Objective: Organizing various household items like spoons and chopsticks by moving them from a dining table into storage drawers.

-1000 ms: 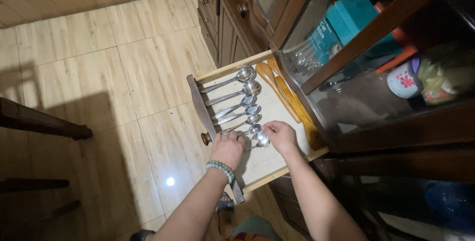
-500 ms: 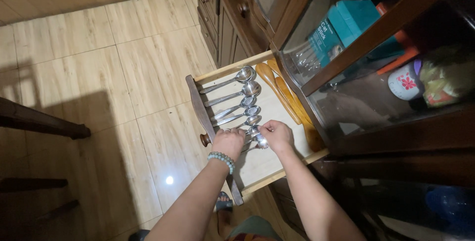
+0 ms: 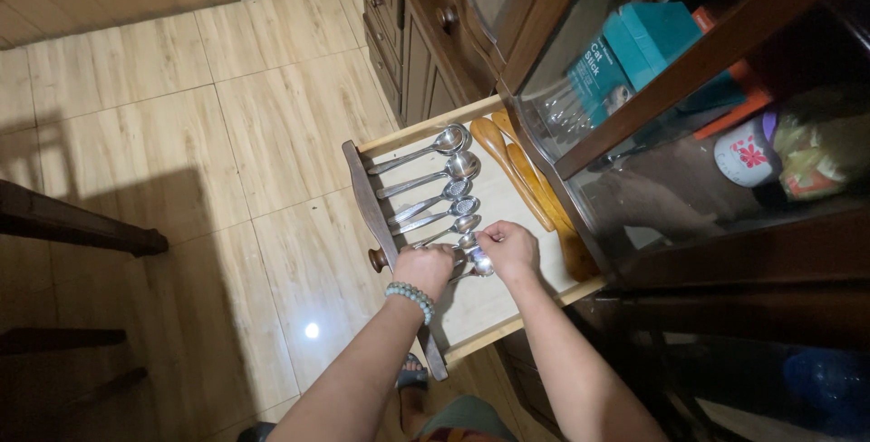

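In open drawer (image 3: 507,315) | both hands, left hand (image 3: 424,270), right hand (image 3: 510,250), pinch 1 spoon (image 3: 478,259) | 5 spoons (image 3: 444,190) beside, wooden spatulas (image 3: 521,174) behind

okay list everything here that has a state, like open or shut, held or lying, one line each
Drawer: pulled open.
Metal spoons: lying in a row in the drawer.
Wooden spoons: lying along the drawer's far side.
Small spoon: held in both hands.
Left hand: grip shut on the small spoon.
Right hand: grip shut on the small spoon.
Cabinet doors: shut.
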